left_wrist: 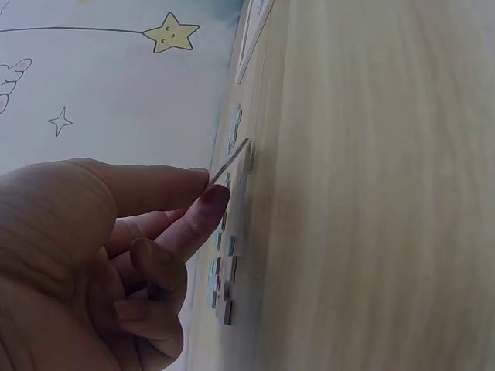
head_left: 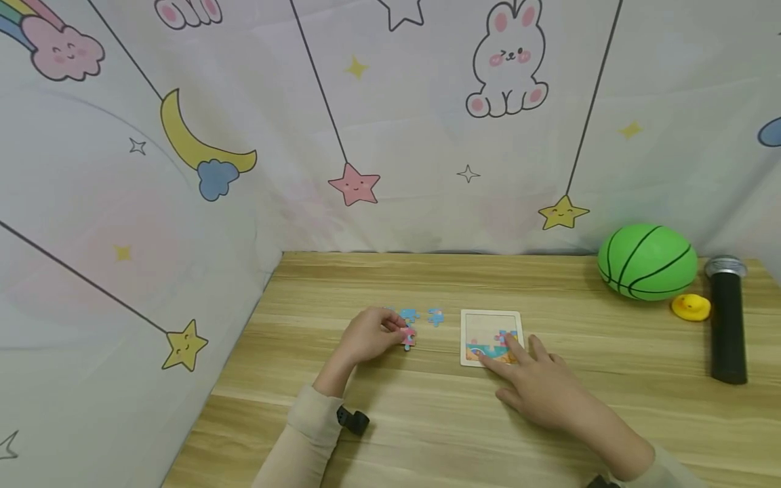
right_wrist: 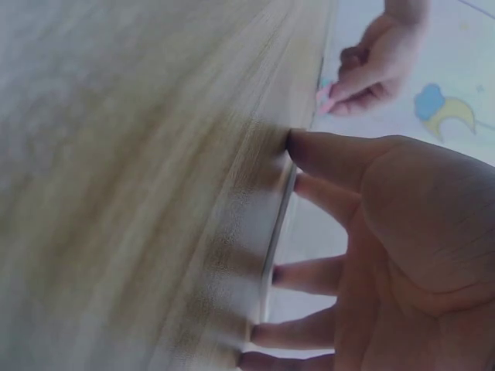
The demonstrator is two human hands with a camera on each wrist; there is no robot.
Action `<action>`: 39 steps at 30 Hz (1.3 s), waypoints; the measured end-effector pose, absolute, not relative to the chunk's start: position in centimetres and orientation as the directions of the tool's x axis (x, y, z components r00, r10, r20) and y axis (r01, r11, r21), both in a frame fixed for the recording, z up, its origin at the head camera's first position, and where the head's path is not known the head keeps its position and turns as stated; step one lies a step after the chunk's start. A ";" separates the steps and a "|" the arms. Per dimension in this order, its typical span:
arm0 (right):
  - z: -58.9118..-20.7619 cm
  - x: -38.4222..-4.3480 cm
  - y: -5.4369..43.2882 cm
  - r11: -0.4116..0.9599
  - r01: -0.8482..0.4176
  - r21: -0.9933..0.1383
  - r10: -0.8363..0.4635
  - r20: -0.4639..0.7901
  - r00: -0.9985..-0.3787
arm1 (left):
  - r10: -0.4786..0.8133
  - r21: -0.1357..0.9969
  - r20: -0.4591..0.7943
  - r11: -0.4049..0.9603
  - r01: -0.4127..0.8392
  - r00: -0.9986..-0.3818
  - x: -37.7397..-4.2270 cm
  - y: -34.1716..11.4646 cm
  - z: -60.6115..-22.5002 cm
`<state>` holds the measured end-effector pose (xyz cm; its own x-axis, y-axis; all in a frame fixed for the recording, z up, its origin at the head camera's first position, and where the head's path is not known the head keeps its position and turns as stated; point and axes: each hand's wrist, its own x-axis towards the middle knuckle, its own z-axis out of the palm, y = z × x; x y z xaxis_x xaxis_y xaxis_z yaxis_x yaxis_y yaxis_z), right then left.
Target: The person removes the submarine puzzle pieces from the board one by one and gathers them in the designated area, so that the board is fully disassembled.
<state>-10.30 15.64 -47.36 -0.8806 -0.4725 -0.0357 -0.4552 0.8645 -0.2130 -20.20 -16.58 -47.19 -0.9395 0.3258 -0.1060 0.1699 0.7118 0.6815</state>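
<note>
My left hand point(head_left: 370, 334) pinches a pink jigsaw piece point(head_left: 408, 337) between thumb and forefinger. In the left wrist view the held piece point(left_wrist: 230, 161) appears edge-on, tilted at the fingertips. Just beyond it on the table lie several blue pieces, among them one blue piece point(head_left: 436, 316) set apart to the right. The square puzzle tray point(head_left: 466, 313) has pieces fitted along its bottom and right side, and its upper left shows bare board. My right hand point(head_left: 545, 384) is spread with straight fingers, fingertips resting on the tray's lower part and the table beside it.
A green ball point(head_left: 648, 263) stands at the back right, with a yellow rubber duck point(head_left: 691, 308) and a black microphone point(head_left: 728, 325) near it. Behind the wooden table point(head_left: 396, 420) hangs a printed cloth point(head_left: 421, 217).
</note>
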 end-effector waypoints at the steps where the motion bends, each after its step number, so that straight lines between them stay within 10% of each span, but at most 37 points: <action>1: -47.4 -10.3 15.6 0.865 -0.455 -0.214 -0.472 -0.037 -0.881 | 0.327 0.676 -0.103 0.716 0.175 -0.939 -20.2 -16.6 -47.2; 39: -47.5 -9.9 17.1 0.882 -0.417 -0.222 -0.431 -0.020 -0.902 | 0.491 0.573 -0.030 0.722 0.387 -0.871 -20.9 -8.3 -46.3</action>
<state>-9.93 17.08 -47.49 -0.9019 -0.4314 -0.0202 -0.4167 0.8815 -0.2221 -20.89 -8.30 -46.30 -0.8706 0.4911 -0.0301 0.3874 0.7218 0.5735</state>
